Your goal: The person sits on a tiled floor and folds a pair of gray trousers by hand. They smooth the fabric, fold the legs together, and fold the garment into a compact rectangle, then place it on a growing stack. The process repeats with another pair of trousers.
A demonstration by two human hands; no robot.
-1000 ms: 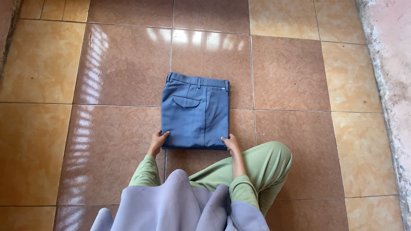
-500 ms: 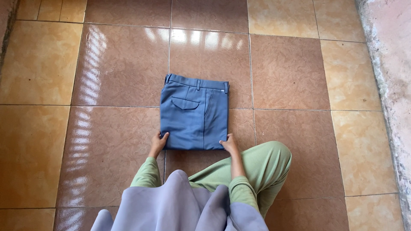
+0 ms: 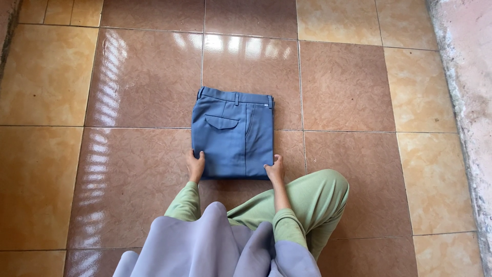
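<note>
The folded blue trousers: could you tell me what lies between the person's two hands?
In the head view, the near edge of the folded blue trousers spans the gap between the left hand and the right hand.
</note>
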